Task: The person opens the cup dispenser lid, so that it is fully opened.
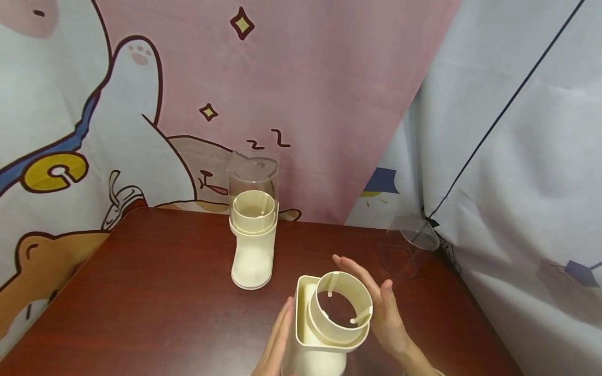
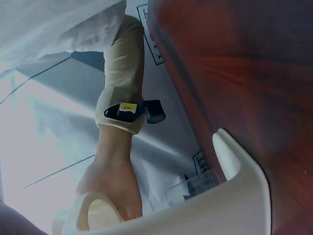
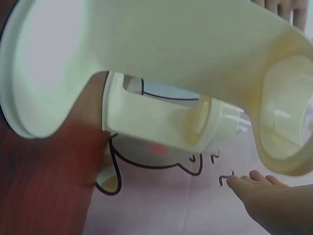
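Note:
A cream plastic dispenser base (image 1: pixel 321 360) with a round collar on top is between my hands at the front of the table. My left hand (image 1: pixel 275 342) lies along its left side with straight fingers. On the other side, my right hand (image 1: pixel 386 313) is beside the collar, fingers extended and thumb raised. Two small prongs show inside the collar, and the tabletop is visible through its opening. The right wrist view shows the same base (image 3: pixel 171 44) close up, its foot at the left. Part of my right hand is hidden behind the collar in the left wrist view.
A similar cream dispenser (image 1: pixel 253 261) stands at the back of the table, with a clear container (image 1: pixel 254 166) on top. Another clear container (image 1: pixel 404 253) is at the back right. Printed curtains (image 1: pixel 329 104) hang behind the brown table (image 1: pixel 155 303).

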`<state>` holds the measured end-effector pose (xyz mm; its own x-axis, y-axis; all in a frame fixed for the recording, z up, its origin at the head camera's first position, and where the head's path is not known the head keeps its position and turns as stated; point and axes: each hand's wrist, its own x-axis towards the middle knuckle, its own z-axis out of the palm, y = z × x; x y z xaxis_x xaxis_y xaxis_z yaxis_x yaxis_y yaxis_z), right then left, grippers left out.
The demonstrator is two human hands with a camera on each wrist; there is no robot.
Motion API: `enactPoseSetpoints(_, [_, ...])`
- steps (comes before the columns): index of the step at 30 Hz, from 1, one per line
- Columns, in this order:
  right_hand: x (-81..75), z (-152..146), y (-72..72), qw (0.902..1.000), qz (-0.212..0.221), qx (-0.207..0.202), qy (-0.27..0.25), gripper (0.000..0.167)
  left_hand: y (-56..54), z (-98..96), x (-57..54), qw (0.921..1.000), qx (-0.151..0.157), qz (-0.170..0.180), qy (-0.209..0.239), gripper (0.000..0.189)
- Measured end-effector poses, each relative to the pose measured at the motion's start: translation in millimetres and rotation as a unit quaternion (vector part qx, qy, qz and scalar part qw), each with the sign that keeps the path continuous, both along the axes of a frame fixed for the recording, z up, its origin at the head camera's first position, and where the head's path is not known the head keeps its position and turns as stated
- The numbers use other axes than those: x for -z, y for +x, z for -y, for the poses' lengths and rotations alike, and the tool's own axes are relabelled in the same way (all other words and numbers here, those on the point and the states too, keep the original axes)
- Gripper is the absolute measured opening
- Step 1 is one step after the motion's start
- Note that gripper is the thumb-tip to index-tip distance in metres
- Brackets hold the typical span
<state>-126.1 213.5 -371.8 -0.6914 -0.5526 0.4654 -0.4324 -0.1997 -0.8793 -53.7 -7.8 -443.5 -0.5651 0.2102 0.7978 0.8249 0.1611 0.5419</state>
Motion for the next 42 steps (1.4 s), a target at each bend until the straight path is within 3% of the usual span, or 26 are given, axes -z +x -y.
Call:
enactPoseSetpoints(4, [5.1, 8, 5.9, 0.9999, -0.001, -0.005, -0.011, 0.078, 4.9, -10.2, 4.6, 0.9998, 0.004, 0.014, 0.010, 0.064])
enactPoseSetpoints(7, [7.8, 10, 8.6, 0.9998, -0.007, 0.006, -0.016, 0.077, 1.5, -15.2, 2.4, 0.9998, 0.005, 0.003, 0.020, 0.064])
enactPoseSetpoints(9, [8.6, 10, 10.8, 0.9997, -0.009, 0.018, -0.010, 0.077, 0.2, -15.1, -2.7, 0.9979, 0.041, 0.034, 0.037, 0.063])
enactPoseSetpoints(11, [8.6, 9, 13.2, 0.9994, -0.011, 0.033, -0.001, 0.077, -0.5, -12.0, -11.0, 0.9881, 0.098, 0.101, 0.062, 0.066])
enactPoseSetpoints(14, [7.9, 8, 17.1, 0.9988, -0.012, 0.047, 0.006, 0.075, 2.1, -4.6, -24.1, 0.9580, 0.166, 0.213, 0.097, 0.075])
enactPoseSetpoints(15, [7.8, 8, 18.4, 0.9987, -0.013, 0.049, 0.006, 0.074, 1.7, -2.5, -27.7, 0.9503, 0.179, 0.234, 0.101, 0.075])
enactPoseSetpoints(16, [7.6, 9, 19.5, 0.9986, -0.014, 0.051, 0.004, 0.074, 1.0, -0.7, -30.7, 0.9451, 0.188, 0.247, 0.101, 0.073])
enactPoseSetpoints(19, [7.6, 8, 24.0, 0.9981, -0.007, 0.060, 0.012, 0.074, -5.2, 3.1, -35.8, 0.9428, 0.200, 0.250, 0.093, 0.072])
enactPoseSetpoints(22, [7.1, 7, 31.9, 0.9971, 0.026, 0.062, 0.035, 0.070, -13.3, 6.4, -37.6, 0.9417, 0.208, 0.248, 0.091, 0.070])
enactPoseSetpoints(26, [4.0, 5, 43.4, 0.9921, 0.080, 0.072, 0.064, 0.064, -20.1, 9.1, -38.6, 0.9453, 0.199, 0.244, 0.083, 0.068])
enactPoseSetpoints(33, [8.0, 6, 53.1, 0.9829, 0.137, 0.101, 0.070, 0.060, -37.4, 8.5, -44.5, 0.9440, 0.149, 0.291, 0.041, 0.063])
enactPoseSetpoints(37, [9.8, 8, 48.5, 0.9871, 0.110, 0.100, 0.060, 0.062, -44.7, 9.6, -49.1, 0.9484, 0.117, 0.294, 0.025, 0.060])
enactPoseSetpoints(42, [3.2, 10, 30.3, 0.9926, 0.020, 0.117, 0.028, 0.069, -29.8, 12.3, -57.9, 0.9467, 0.083, 0.307, 0.054, 0.062])
